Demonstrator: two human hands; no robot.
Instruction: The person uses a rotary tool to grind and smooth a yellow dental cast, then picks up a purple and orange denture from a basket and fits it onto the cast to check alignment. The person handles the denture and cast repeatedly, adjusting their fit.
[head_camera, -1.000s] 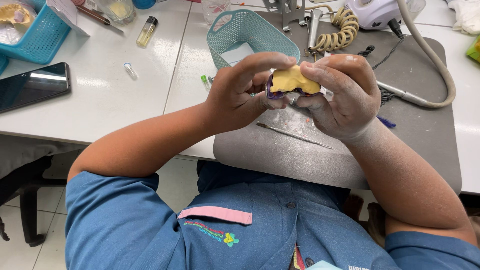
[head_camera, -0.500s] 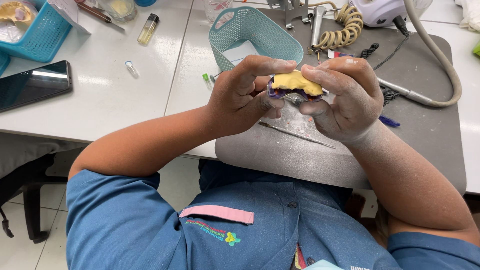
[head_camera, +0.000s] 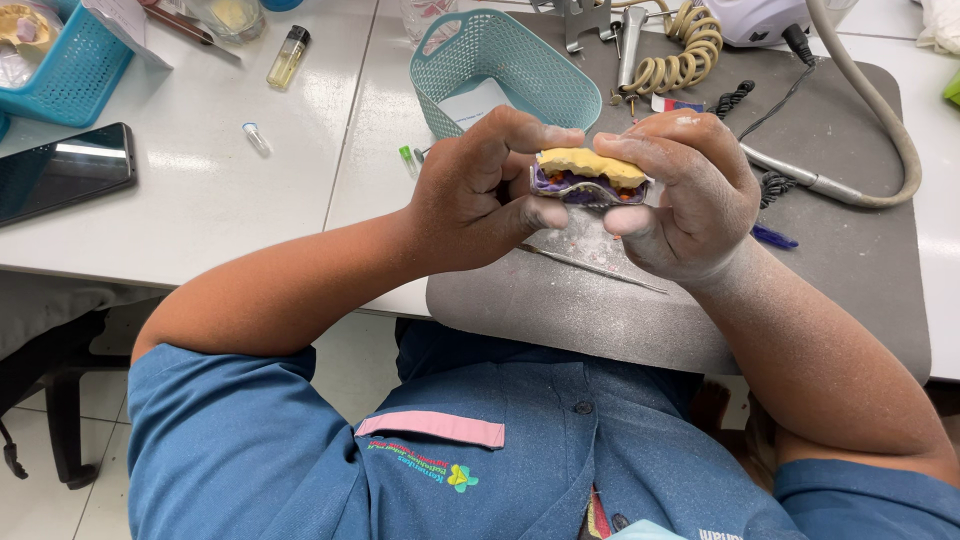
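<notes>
left hand (head_camera: 480, 195): clamped on cast (head_camera: 590, 175)
right hand (head_camera: 680, 200): clamped, same cast
tip: thumbs near seam, pry evenly over mat (head_camera: 840, 310)

Yellow dental cast seated in a purple impression, held above a grey mat.

The yellow cast (head_camera: 592, 166) sits on top, its pale upper face roughly level; beneath it the purple impression (head_camera: 572, 186) shows a wavy light rim and small orange specks. The pair is gripped at both ends between two hands.
</notes>
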